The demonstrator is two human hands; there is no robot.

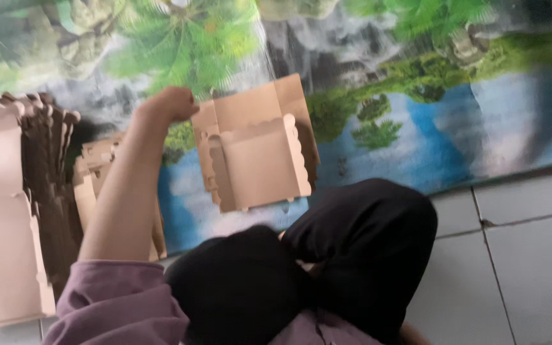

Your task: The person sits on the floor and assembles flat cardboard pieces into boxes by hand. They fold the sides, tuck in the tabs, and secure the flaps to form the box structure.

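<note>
Closest to you are your knees in black trousers (327,268), folded under you, with a bit of purple sleeve (119,300) at the bottom left. You sit on a floor of pale tiles (525,255), which show bare on the right. Your left arm comes out of the sleeve and goes up and away from you. At its end your left hand (168,105) is curled shut like a fist. It sits just beside the top left corner of a folded brown card box (260,150), but you cannot tell if the fingers grip the card or only touch it. The box lies a little past your knees on a big mat (416,128) with a picture of blue water, green trees and grey rocks. The box has a wavy edge on its front flap. Your right hand is not seen. To the left, under and past your arm, more flat brown card pieces (94,172) lie in a loose heap. At the far left edge is a tall stack of the same card (1,211), with darker brown sheets beside it.
</note>
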